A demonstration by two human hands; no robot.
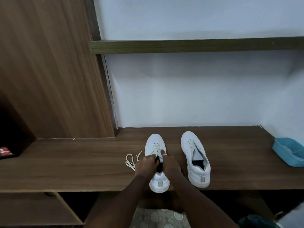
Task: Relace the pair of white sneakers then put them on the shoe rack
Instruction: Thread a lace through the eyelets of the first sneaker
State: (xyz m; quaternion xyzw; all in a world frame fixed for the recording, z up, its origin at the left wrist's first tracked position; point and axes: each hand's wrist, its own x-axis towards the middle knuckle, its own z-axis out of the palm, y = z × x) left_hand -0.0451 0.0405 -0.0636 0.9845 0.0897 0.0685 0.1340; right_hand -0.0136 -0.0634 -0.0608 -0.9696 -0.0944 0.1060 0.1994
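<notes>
Both hands work at the near sneaker (156, 145) on the wooden ledge (82, 162). My left hand (145, 163) pinches the lace (130, 162), whose slack trails left. My right hand (171, 164) curls at the top eyelets; I cannot tell its grip. Lower rows are crossed, the top and tying remain. The second sneaker (195, 158), just right, looks laced. Racking is not yet done.

On the bench (82, 162) at lower centre, your left sneaker (155, 142) and right sneaker (194, 145) stand side by side, toes toward the wall (181, 96). A lace (130, 160) lies just left of them. A tub (289, 150) sits at the right edge; a shelf (181, 46) crosses above.
</notes>
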